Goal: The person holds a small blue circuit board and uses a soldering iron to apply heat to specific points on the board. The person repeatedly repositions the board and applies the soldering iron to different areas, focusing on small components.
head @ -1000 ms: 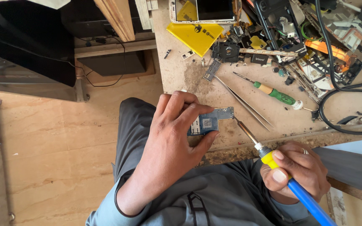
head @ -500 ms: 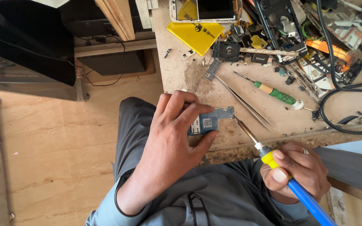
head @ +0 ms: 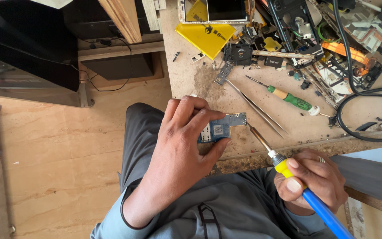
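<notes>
My left hand (head: pixel 180 148) pinches a small blue circuit board (head: pixel 224 127) between thumb and fingers and holds it flat on the wooden workbench (head: pixel 191 79) near its front edge. My right hand (head: pixel 312 179) grips a soldering iron (head: pixel 288 170) with a yellow collar and a blue handle. The iron's metal tip touches the right end of the board. Part of the board is hidden under my left fingers.
Tweezers (head: pixel 257 108) and a green-handled screwdriver (head: pixel 290 98) lie just beyond the board. Farther back are a yellow sheet (head: pixel 204 37), a phone frame (head: pixel 215 11), several loose phone parts and black cables (head: pixel 359 128). A tiled floor (head: pixel 45 159) lies at left.
Both hands stay in nearly the same place. The iron's tip remains at the board's right end.
</notes>
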